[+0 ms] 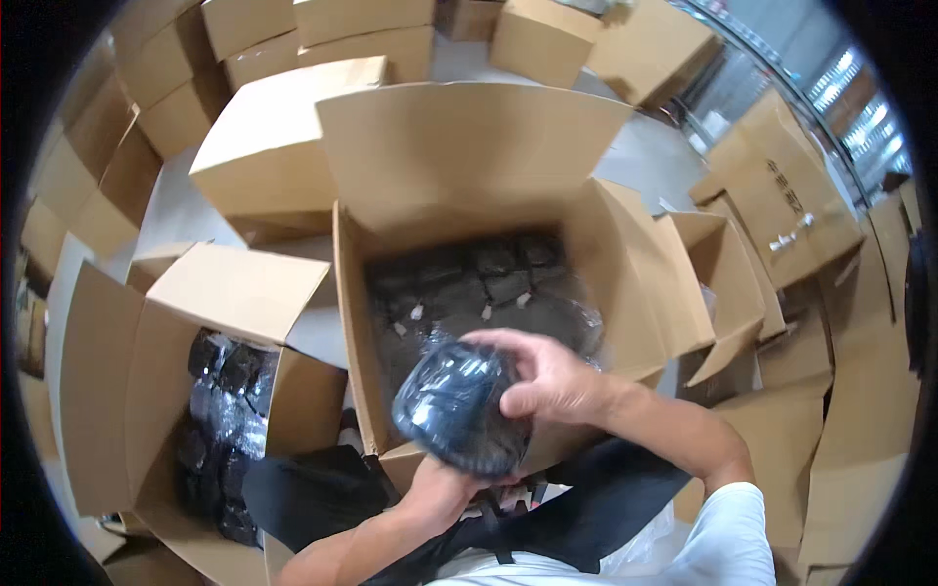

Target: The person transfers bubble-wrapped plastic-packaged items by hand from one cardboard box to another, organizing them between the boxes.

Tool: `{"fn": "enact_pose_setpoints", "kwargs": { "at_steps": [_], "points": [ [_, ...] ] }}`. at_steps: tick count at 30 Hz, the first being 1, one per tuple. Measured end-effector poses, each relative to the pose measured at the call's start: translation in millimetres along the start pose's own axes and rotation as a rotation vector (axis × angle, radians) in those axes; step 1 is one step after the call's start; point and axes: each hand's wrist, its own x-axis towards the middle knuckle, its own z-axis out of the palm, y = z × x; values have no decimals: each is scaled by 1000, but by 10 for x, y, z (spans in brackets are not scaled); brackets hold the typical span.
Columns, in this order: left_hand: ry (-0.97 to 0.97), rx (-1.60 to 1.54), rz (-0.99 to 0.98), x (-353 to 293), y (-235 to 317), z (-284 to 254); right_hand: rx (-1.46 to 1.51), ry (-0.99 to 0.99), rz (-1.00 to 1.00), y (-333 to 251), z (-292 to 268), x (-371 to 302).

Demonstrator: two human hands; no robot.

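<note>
Over the near side of a large open carton [479, 127], I hold a rounded black bundle in shiny clear plastic [454, 405]; what is inside cannot be made out. My right hand [547, 376] grips its upper right side, thumb and fingers curled over the edge. Underneath, my left hand [445, 488] supports it, with most of its fingers hidden by the bundle. Down in the carton lie several dark packs [489, 269] with small white tags, partly under clear plastic film.
To the left stands another open carton [103, 391], holding several plastic-wrapped black packs [230, 410]. A closed carton [269, 146] sits beyond, with stacked boxes [176, 78] behind. On the right are a smaller open carton [718, 264], a large tilted carton [782, 186] and flattened cardboard [860, 410].
</note>
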Motion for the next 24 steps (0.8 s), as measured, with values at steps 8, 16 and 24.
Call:
{"fn": "enact_pose_setpoints", "kwargs": {
  "at_steps": [8, 16, 24],
  "points": [
    [170, 492, 155, -11, 68, 24, -203, 606, 143, 885, -1600, 1391],
    [55, 593, 123, -138, 59, 16, 274, 278, 161, 1725, -1214, 2192],
    [-20, 611, 217, -331, 175, 81, 212, 374, 85, 1919, -1701, 2040]
  ]
}}
